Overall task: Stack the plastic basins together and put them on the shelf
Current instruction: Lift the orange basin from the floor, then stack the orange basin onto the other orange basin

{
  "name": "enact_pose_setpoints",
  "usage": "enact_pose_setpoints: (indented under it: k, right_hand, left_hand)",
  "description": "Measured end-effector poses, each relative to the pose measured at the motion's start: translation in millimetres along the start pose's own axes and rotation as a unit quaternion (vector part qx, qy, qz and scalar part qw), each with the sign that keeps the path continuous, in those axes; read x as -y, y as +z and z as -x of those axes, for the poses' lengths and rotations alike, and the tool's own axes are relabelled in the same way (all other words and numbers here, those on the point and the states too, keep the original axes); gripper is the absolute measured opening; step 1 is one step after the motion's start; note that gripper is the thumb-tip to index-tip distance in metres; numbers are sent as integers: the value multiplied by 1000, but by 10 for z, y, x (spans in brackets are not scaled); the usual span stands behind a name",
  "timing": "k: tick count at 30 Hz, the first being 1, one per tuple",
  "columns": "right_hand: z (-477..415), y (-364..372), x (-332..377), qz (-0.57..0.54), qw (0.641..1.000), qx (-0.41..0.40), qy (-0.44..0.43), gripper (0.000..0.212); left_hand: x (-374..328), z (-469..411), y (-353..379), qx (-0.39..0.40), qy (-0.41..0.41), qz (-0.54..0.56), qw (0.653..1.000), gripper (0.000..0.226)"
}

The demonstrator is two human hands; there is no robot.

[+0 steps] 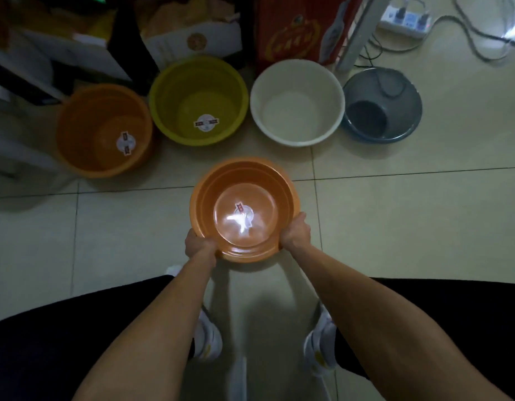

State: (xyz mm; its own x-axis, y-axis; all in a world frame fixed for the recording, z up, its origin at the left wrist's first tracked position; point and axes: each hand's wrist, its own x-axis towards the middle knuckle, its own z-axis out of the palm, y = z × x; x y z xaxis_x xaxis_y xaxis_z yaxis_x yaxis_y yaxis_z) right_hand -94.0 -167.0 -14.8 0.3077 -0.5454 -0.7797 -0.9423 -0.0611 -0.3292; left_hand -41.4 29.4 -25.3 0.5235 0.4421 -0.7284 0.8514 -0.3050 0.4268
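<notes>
I hold a small orange basin (218, 186) above the tiled floor, its glossy bottom glaring with a sticker. My left hand (198, 244) grips its near-left rim and my right hand (296, 233) grips its near-right rim. Beyond it, a row of basins stands on the floor: a larger orange basin (85, 131) at the left, a yellow-green basin (175, 91), a white basin (297, 111), and a grey-blue basin (395, 117) at the right. No shelf is clearly identifiable.
Cardboard boxes (192, 36) and a red box (291, 30) crowd the back behind the basins. A white metal leg (357, 33) stands at the back right, with a power strip (407, 20) and cables on the floor. My white shoes (320, 351) are below.
</notes>
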Motion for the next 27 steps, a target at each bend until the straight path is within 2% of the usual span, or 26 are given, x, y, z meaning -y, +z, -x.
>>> enact_pose_setpoints:
  k: [5,7,9,11,14,19,25,27]
  right_hand:
    - [-44,334,204,-36,999,12,32,48]
    - [-81,321,259,68,998,-6,15,57]
    - [-118,225,345,203,975,-73,-45,62]
    - [-161,116,561,229,954,-133,-141,53]
    - [-331,69,1059,171,948,-117,-242,39]
    - [-728,315,1768,118,959,-52,-253,38]
    - [-1025,622,2320,71,970,-19,-231,57]
    - [-1087,694,2446,51,975,-1,-218,61]
  left_hand:
    - [-52,-335,-174,30,0,-37,999,32]
    - [-178,-416,-195,47,-6,-75,996,33]
    - [-394,-471,-233,48,-13,-118,992,37]
    - [-674,-562,-262,28,-4,-122,992,39]
    - [-1138,-780,-235,2,33,-73,997,40]
    - [-1628,-1205,-86,-3,108,23,994,42]
    - [-1920,-1659,-78,28,61,167,984,58]
    - [-1916,-1842,-141,10,25,223,974,60]
